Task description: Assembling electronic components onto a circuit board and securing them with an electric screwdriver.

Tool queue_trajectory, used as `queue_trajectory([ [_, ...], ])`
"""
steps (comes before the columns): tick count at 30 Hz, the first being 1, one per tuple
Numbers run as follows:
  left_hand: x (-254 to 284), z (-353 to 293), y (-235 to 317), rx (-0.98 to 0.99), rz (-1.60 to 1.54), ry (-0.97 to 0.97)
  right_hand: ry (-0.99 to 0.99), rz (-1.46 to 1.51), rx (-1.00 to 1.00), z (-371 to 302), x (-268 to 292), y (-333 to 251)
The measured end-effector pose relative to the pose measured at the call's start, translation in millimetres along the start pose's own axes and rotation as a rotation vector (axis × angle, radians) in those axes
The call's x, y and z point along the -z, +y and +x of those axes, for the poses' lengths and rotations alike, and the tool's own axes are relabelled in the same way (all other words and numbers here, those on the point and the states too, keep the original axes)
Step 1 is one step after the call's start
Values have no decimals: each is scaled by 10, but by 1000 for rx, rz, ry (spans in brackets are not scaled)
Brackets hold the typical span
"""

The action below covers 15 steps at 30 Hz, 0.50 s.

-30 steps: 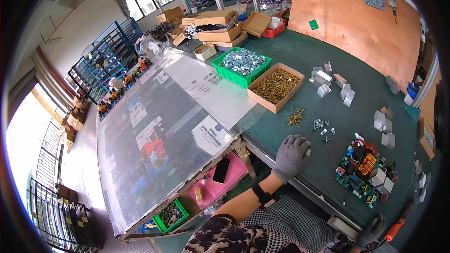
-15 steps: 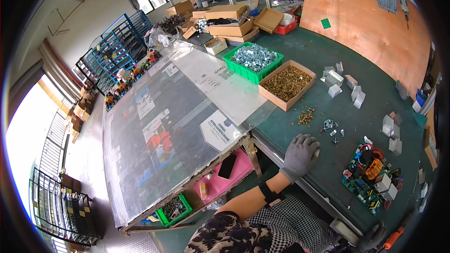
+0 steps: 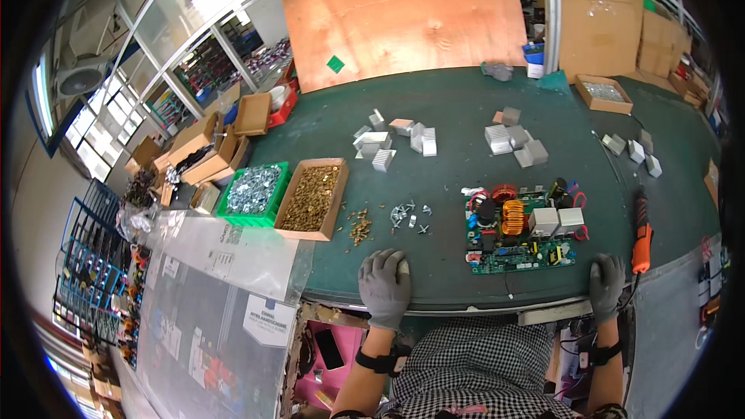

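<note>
My left hand point(image 3: 386, 287), in a grey glove, rests palm down at the near edge of the green-topped table point(image 3: 442, 264), fingers lying loosely on it and holding nothing. Just beyond lie small silvery metal clips point(image 3: 410, 216) and a scatter of brass-coloured screws point(image 3: 359, 226). My right hand point(image 3: 607, 287), gloved alike, lies open on the same edge, nothing visible in it. It is beside a green circuit board point(image 3: 497, 260) carrying a copper-wound coil point(image 3: 512, 217) and pale metal blocks. To its right lies an orange and black electric screwdriver point(image 3: 642, 237), apart from the hand.
A cardboard box of brass-coloured screws point(image 3: 312, 195) and a green bin of silvery parts point(image 3: 254, 192) stand at left. Finned heat sinks point(image 3: 374, 141) lie in groups farther back, with more point(image 3: 518, 138) behind the board. A shallow box point(image 3: 604, 95) sits at far right.
My view has swung to the right, so the board, screwdriver and right hand now show fully. Both hands still rest at the table's near edge.
</note>
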<state>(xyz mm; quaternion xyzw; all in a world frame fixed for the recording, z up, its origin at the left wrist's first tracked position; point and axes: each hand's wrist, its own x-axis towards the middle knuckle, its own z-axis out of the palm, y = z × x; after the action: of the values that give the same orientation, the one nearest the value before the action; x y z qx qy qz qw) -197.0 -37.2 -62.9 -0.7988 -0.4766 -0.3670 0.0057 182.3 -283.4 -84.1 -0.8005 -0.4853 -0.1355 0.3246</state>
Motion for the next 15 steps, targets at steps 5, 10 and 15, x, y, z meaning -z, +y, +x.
queue_trajectory([
  [5, -16, -4, 6, -11, -12, 1, 312, -366, -188, 309, 372, 264],
  [10, -38, -42, -11, -19, 3, 8, 150, -297, -545, 398, 387, 569],
  [15, -78, -63, -84, 0, -23, -70, -6, -377, -482, 325, 417, 374],
])
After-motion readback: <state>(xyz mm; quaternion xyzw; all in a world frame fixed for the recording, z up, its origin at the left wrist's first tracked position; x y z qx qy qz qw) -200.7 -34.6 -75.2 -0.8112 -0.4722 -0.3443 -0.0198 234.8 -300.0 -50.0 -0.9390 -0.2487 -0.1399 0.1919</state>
